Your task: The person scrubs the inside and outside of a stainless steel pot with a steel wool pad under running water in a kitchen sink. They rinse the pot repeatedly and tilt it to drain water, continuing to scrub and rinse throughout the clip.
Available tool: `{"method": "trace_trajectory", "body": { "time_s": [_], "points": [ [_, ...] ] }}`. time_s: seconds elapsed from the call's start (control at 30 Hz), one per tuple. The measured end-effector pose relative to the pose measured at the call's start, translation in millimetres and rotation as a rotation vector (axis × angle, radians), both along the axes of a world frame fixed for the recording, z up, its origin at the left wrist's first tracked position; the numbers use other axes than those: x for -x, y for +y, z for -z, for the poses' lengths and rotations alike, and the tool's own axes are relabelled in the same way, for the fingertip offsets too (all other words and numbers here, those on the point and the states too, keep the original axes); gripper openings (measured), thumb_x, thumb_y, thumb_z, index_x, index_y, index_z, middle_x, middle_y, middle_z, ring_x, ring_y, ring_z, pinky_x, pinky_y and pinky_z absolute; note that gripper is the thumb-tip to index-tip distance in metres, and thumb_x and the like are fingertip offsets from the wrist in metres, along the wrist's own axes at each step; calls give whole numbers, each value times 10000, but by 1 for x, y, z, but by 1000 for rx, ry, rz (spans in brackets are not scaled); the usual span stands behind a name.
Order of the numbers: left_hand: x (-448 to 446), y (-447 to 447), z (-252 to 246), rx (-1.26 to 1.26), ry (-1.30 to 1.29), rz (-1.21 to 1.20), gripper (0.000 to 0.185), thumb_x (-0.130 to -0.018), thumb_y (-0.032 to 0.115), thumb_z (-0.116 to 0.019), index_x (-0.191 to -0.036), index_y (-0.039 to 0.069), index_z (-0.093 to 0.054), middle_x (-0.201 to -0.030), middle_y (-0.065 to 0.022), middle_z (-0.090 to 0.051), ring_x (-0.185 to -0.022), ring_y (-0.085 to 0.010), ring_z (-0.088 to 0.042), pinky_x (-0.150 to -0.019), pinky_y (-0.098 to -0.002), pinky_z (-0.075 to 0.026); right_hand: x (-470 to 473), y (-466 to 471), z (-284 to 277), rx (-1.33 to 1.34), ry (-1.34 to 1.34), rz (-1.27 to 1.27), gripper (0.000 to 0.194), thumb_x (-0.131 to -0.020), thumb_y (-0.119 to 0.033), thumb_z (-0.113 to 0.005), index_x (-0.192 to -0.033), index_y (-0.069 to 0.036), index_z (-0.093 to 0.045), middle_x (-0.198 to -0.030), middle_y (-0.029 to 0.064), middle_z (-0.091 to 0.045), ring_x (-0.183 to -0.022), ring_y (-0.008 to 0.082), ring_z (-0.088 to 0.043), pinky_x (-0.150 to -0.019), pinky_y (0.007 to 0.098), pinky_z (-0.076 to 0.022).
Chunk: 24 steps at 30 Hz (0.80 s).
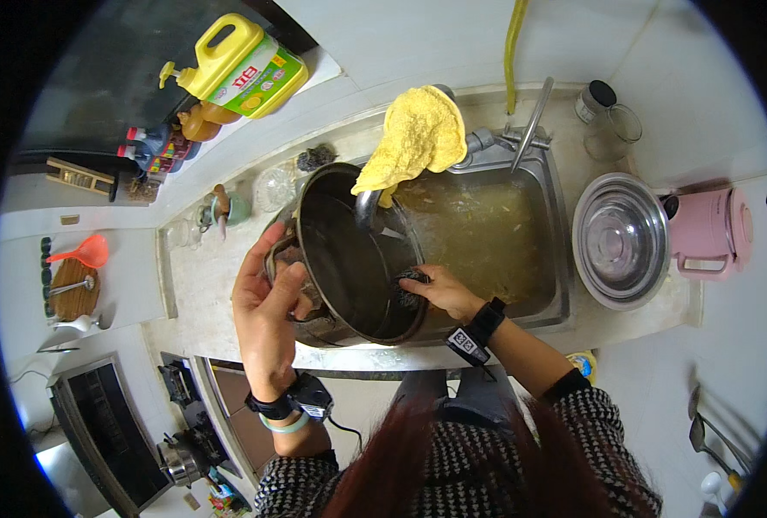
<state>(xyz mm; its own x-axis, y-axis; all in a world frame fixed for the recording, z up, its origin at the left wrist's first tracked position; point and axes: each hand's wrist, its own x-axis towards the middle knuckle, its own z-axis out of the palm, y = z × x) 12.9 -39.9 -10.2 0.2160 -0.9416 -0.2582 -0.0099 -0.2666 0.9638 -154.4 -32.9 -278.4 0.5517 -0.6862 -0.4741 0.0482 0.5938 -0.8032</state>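
Observation:
A large dark metal pot (351, 259) is tilted on its side at the left of the sink, its mouth facing right. My left hand (270, 285) grips the pot's handle at its left side. In my right hand (445, 291) is a dark wire scouring pad (412, 290), held against the inner rim of the pot. The faucet's curved spout (368, 210) reaches into the pot's mouth, and a yellow cloth (422, 133) is draped over it. Cloudy, brownish water with bits in it stands in the steel sink (555, 259) to the right.
Right of the sink are nested steel bowls (621, 241), a pink electric kettle (707, 233) and a glass jar (613, 134). Another scouring pad (315, 157) and a glass dish (274, 189) lie behind the pot. A yellow detergent jug (252, 68) stands on the ledge.

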Motion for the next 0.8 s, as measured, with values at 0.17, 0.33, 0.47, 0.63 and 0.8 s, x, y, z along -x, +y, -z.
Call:
{"method": "trace_trajectory", "body": {
  "time_s": [0.17, 0.33, 0.47, 0.63, 0.8],
  "points": [
    [31, 8, -23, 28, -26, 65, 553, -864, -58, -593, -1379, -3, -398, -673, 59, -410, -537, -18, -336, -468, -175, -259, -48, -3, -8, -105, -73, -18, 579, -862, -408, -683, -1217, 37, -573, -1171, 140, -626, -1102, 208, -556, -990, 332, -388],
    [48, 19, -42, 33, -112, 86, 610, -852, 4, -653, -1395, 9, -374, -701, 78, -417, -585, 0, -368, -518, -152, -272, -90, -10, -17, -118, -424, -31, 591, -879, -425, -658, -1249, 22, -549, -1212, 114, -606, -1146, 188, -530, -1019, 316, -367],
    [51, 29, -49, 61, -163, 140, 635, -848, 8, -651, -1406, 3, -349, -703, 73, -422, -629, -12, -394, -570, -150, -313, -103, -7, -28, -117, -515, -27, 474, -903, -366, -646, -1202, -3, -591, -1137, 68, -633, -1060, 134, -551, -950, 289, -412],
    [48, 37, -51, 104, -119, 126, 646, -836, -14, -639, -1412, -1, -346, -729, 58, -449, -606, -13, -380, -531, -156, -282, -104, -5, -37, -158, -587, 0, 422, -895, -353, -665, -1169, -35, -620, -1056, 34, -650, -975, 103, -559, -876, 270, -439],
    [47, 43, -52, 139, -80, 137, 651, -827, -38, -625, -1414, 0, -348, -777, 39, -489, -583, -13, -382, -493, -157, -269, -101, -5, -37, -148, -499, 5, 424, -891, -359, -667, -1162, -36, -618, -1052, 24, -652, -990, 97, -555, -890, 270, -432]
  ]
}}
